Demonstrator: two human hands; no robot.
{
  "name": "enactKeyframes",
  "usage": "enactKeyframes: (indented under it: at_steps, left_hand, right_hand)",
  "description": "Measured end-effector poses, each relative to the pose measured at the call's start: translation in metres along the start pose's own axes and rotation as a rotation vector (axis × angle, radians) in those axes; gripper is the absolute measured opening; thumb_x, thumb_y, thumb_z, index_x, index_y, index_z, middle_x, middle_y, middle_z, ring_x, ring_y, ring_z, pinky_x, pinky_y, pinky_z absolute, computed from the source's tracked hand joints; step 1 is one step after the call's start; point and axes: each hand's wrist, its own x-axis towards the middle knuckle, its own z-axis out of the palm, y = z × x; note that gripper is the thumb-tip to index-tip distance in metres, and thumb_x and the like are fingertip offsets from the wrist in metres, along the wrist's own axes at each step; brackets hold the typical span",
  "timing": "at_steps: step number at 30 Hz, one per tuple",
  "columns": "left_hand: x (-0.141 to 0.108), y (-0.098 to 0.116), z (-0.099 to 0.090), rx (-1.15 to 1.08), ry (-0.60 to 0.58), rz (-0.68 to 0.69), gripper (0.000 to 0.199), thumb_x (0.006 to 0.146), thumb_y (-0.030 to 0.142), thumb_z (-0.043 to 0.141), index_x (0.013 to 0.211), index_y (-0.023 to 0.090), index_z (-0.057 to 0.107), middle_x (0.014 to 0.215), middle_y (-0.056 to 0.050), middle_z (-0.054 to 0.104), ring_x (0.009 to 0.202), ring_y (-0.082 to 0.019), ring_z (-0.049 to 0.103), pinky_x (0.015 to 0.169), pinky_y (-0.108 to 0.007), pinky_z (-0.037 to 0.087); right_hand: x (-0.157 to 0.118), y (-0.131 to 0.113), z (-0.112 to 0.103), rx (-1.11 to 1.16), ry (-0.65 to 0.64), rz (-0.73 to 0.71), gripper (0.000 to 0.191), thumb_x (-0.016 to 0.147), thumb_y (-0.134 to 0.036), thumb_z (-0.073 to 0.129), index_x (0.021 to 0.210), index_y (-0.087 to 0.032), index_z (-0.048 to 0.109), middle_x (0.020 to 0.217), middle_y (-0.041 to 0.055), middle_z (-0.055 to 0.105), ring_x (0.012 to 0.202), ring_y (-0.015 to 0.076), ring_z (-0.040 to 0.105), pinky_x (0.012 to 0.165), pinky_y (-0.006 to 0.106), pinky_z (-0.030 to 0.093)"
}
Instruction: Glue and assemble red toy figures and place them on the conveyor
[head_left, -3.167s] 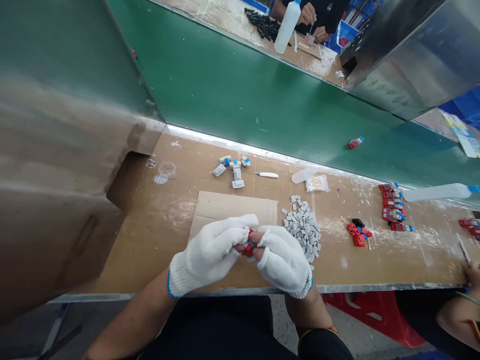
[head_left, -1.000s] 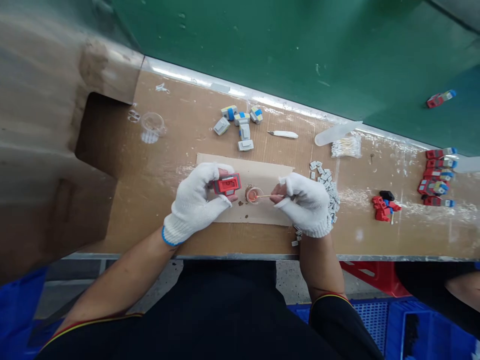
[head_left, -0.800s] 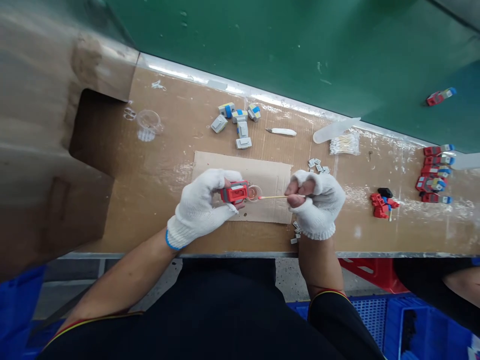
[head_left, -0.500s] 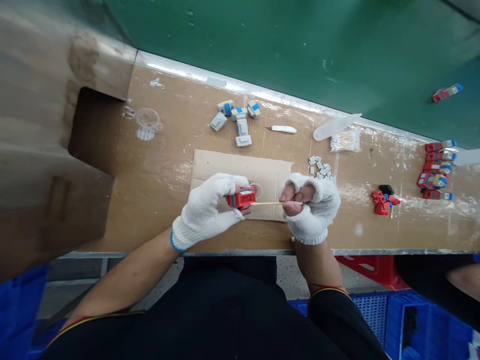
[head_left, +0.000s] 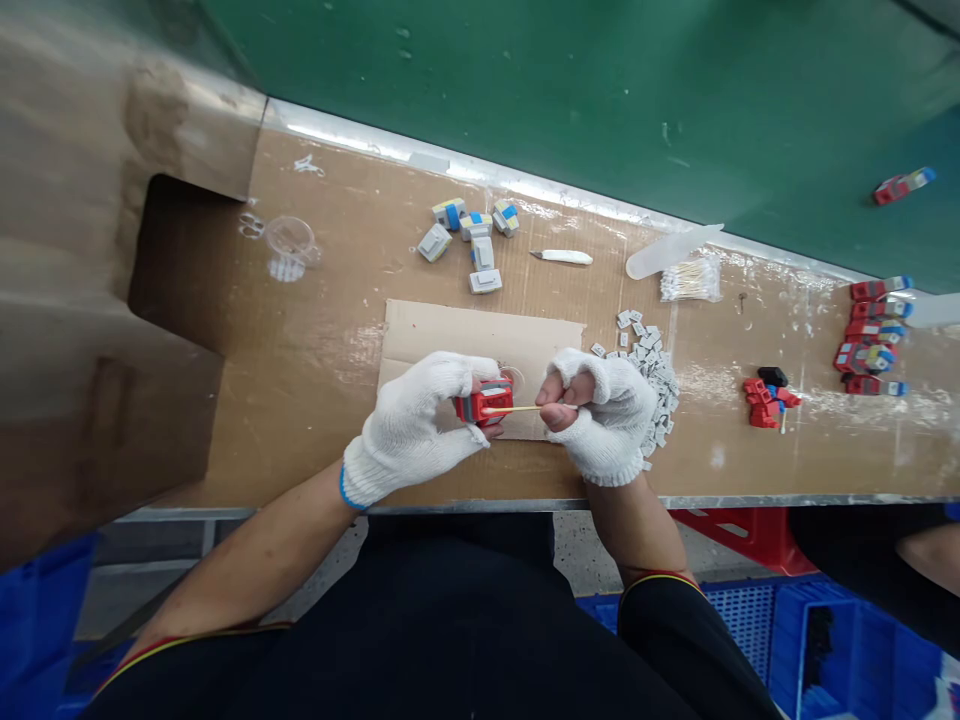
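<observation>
Both hands wear white gloves with bare fingertips. My left hand (head_left: 415,418) is closed around a small red and grey plastic toy part (head_left: 486,402), its hollow side facing up and right. Between thumb and fingers, my right hand (head_left: 596,412) pinches a cotton swab (head_left: 517,408); its left tip reaches onto the red part. Beneath the hands lies a flat piece of cardboard (head_left: 427,330), with a clear round ring or lid (head_left: 512,380) partly hidden behind the red part. A heap of small grey plastic pieces (head_left: 658,385) lies just right of my right hand.
Several grey, blue and yellow blocks (head_left: 476,240), a white-handled craft knife (head_left: 562,257) and a pack of cotton swabs (head_left: 690,280) lie farther back. Red parts (head_left: 766,400) and assembled toys (head_left: 870,335) are at right. A metal box (head_left: 180,390) stands left. Another person's arm (head_left: 930,555) shows at right.
My right hand has moved left with the swab, whose tip now lies farther over the red part. More of the grey heap shows beside it. The left hand has barely moved.
</observation>
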Motion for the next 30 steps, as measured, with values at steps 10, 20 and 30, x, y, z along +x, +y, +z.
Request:
enactKeyframes:
  at_steps: [10, 20, 30]
  left_hand:
    - [0.0000, -0.0004, -0.0002, 0.019, -0.025, -0.009, 0.024, 0.095, 0.018, 0.095, 0.101, 0.022, 0.072, 0.126, -0.012, 0.092, 0.105, -0.025, 0.091, 0.096, -0.033, 0.076]
    - [-0.0003, 0.0015, -0.0010, 0.006, -0.029, -0.033, 0.028, 0.090, 0.017, 0.099, 0.107, 0.022, 0.078, 0.123, -0.011, 0.093, 0.100, -0.026, 0.090, 0.093, -0.034, 0.077]
    - [-0.0003, 0.0018, -0.0013, 0.023, -0.013, -0.031, 0.035, 0.089, 0.015, 0.101, 0.114, 0.023, 0.077, 0.124, -0.011, 0.094, 0.102, -0.029, 0.093, 0.094, -0.038, 0.080]
  right_hand:
    - [0.0005, -0.0009, -0.0013, -0.037, -0.025, -0.015, 0.044, 0.100, -0.021, 0.092, 0.074, -0.026, 0.058, 0.069, -0.0054, 0.070, 0.058, 0.0127, 0.068, 0.053, 0.024, 0.057]
    - [-0.0003, -0.0013, -0.0021, -0.088, -0.033, -0.072, 0.041, 0.101, -0.015, 0.089, 0.077, -0.026, 0.058, 0.073, -0.0043, 0.074, 0.062, 0.0142, 0.072, 0.053, 0.025, 0.057]
    - [0.0014, -0.0072, -0.0030, -0.293, -0.034, -0.193, 0.045, 0.106, -0.019, 0.087, 0.075, -0.027, 0.056, 0.066, -0.0077, 0.072, 0.052, 0.0113, 0.061, 0.048, 0.028, 0.042]
